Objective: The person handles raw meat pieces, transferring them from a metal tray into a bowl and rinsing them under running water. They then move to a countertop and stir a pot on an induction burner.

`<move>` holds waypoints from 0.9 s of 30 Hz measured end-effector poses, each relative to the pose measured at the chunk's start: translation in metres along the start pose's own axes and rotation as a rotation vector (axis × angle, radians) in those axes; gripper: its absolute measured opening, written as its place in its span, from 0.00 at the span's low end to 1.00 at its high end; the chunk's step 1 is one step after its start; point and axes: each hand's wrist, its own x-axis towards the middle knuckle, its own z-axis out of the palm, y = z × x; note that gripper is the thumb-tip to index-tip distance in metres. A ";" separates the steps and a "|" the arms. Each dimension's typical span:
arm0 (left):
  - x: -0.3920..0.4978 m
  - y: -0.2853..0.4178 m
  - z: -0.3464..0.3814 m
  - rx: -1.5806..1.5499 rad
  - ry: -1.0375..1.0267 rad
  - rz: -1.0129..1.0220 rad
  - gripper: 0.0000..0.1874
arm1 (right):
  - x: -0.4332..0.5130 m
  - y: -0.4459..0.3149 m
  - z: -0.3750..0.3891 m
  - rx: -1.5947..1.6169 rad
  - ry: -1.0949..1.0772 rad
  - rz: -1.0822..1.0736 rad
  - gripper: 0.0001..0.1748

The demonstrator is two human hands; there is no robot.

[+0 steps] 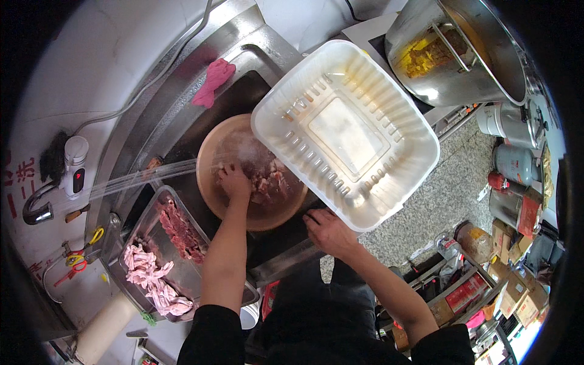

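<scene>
My left hand (pixel 235 183) is in a round tan basin (pixel 207 200) of cloudy water, its fingers partly under the surface beside pieces of raw meat (pixel 270 182). A spray of water from the faucet (pixel 39 212) at the left runs into this basin. Near the sink's front edge, my right hand (pixel 329 232) has its fingers bent beside the corner of a large white plastic tub (pixel 344 132); whether it grips anything is unclear. Left of my left forearm, a clear tray (pixel 182 278) holds dark red meat (pixel 181 230) and pale pink strips of meat (pixel 157 285).
A pink cloth (pixel 214 82) lies on the metal sink's rim (pixel 269 45). At the upper right stands a large steel pot (pixel 497 68). Scissors (pixel 75 267) hang on the left wall. Boxes (pixel 513 292), jars and a rack crowd the right side.
</scene>
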 end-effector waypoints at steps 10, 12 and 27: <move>0.036 -0.015 -0.017 -0.069 -0.112 -0.076 0.27 | 0.008 -0.005 0.012 -0.011 0.006 -0.030 0.18; 0.041 -0.024 -0.016 -0.098 -0.414 -0.081 0.31 | 0.005 -0.003 0.023 -0.041 -0.048 -0.018 0.16; -0.062 0.030 -0.036 -0.559 0.000 0.989 0.24 | -0.015 -0.088 0.121 -0.253 0.492 -0.216 0.19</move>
